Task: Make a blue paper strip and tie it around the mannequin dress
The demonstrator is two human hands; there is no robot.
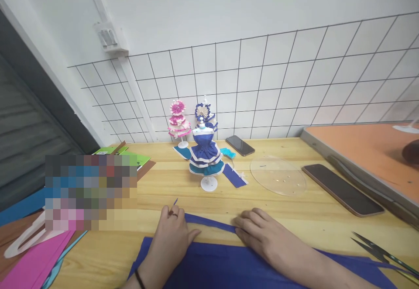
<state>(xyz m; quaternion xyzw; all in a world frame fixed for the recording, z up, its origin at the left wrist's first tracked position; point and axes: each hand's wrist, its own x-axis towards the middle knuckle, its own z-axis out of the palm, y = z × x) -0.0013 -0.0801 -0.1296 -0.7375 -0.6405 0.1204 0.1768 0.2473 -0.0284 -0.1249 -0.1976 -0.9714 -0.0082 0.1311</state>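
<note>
A narrow blue paper strip [209,222] runs between my two hands, just above the wooden tabletop. My left hand [170,232] has its fingers curled over the strip's left part, with the thumb out to the side; a thin blue tip pokes out beyond the fingers. The fingers of my right hand [262,233] are pressed together on the strip's other end. Beneath both wrists lies a larger blue paper sheet [209,265]. Beyond my hands stands a small dress form in a blue, white and teal ruffled dress [206,149].
Scissors [376,249] lie open at the right, near a phone [342,188]. A clear round plate [278,175] holds tiny pieces. Pink [177,121] and blue-cream miniature dresses [203,111] stand behind, near another phone [240,145]. Coloured paper [49,258] and a blurred patch occupy the left.
</note>
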